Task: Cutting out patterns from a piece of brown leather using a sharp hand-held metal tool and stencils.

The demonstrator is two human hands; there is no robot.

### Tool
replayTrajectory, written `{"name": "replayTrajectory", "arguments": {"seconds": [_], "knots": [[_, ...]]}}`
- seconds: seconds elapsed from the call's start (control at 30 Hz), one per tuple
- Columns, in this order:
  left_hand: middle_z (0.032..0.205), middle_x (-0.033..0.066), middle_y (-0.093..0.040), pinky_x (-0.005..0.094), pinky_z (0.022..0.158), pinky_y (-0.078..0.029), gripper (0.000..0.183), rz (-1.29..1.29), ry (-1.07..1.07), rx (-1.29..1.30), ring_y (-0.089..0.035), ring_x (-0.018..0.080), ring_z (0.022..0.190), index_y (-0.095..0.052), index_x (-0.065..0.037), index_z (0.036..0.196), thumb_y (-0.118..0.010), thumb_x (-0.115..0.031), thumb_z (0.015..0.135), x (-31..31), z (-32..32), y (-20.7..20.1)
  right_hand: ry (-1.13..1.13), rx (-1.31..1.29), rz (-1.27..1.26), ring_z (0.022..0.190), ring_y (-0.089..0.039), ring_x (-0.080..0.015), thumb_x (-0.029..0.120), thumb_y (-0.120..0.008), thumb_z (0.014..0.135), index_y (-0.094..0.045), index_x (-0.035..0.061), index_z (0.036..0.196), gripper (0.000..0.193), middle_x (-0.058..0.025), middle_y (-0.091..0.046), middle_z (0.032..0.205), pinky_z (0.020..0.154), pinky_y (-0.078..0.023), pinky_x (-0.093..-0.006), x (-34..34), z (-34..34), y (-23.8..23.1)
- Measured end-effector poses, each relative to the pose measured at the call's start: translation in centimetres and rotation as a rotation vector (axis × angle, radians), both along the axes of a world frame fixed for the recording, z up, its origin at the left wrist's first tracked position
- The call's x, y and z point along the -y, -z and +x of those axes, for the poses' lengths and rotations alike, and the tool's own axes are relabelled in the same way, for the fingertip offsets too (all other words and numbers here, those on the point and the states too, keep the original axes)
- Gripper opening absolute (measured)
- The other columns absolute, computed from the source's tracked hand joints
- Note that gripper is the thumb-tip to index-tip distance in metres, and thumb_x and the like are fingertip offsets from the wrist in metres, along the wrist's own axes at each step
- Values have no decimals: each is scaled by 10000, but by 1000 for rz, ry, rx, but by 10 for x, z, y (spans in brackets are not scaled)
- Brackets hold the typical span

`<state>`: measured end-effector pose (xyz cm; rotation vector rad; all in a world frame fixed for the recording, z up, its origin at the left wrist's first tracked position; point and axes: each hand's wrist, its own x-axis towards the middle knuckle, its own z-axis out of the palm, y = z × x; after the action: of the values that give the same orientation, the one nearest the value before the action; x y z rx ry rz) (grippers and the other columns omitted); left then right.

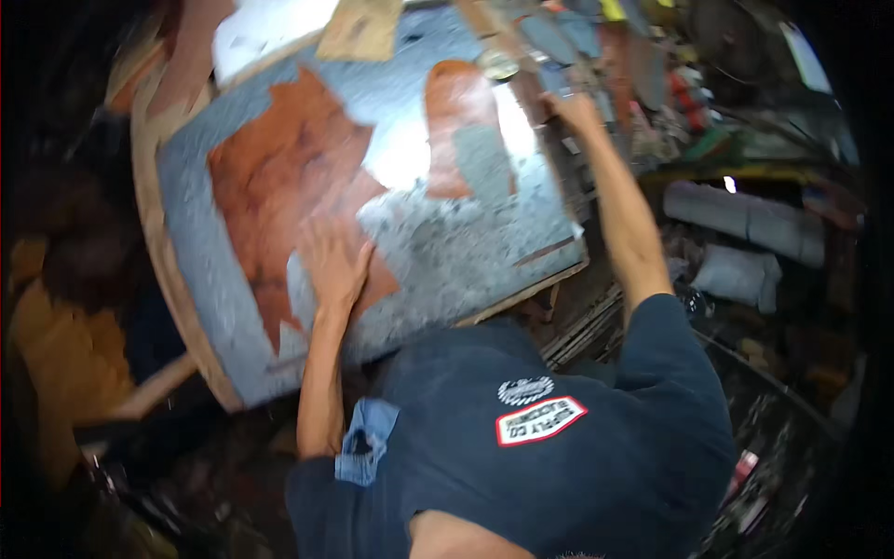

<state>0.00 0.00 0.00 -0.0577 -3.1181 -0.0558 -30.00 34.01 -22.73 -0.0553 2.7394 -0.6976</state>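
Note:
A large, irregular piece of brown leather (289,158) lies on the left side of a grey-topped work table (438,252). My left hand (332,256) rests flat on its near part, fingers spread. To the right is a smaller, long brown leather piece with a rounded end (456,84), partly covered by a grey flat piece (482,158). My right hand (575,110) reaches past the table's right edge, among tools and scraps. Blur hides its fingers, so I cannot make out a grip. A round tin-like object (496,64) sits near it.
A wooden rim (154,224) edges the table's left side. A tan flat piece (361,28) and something white (265,37) lie at the far edge. Cluttered shelves with a pale roll (745,222) stand at right. Yellow-brown material (70,354) hangs at left.

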Motion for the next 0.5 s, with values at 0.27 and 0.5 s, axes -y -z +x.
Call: {"name": "replayTrajectory", "arguments": {"seconds": [0.27, 0.5], "knots": [[1549, 191, -284, 551, 1172, -153, 636, 453, 161, 127, -177, 382, 1457, -455, -104, 1406, -579, -480, 908, -177, 107, 137, 267, -164, -297, 633, -565, -180, 623, -507, 908, -601, 18, 1274, 714, -258, -637, 1205, 562, -454, -316, -196, 7, -132], [1453, 138, -446, 492, 1117, -319, 426, 542, 9, 5, -379, 321, 1375, -604, -76, 1227, -679, -300, 872, -129, 152, 124, 229, 347, -1531, 485, -465, -91, 215, -566, 943, -503, -21, 1239, 384, -203, -652, 1057, 435, -420, -221, -117, 142, -180]]}}
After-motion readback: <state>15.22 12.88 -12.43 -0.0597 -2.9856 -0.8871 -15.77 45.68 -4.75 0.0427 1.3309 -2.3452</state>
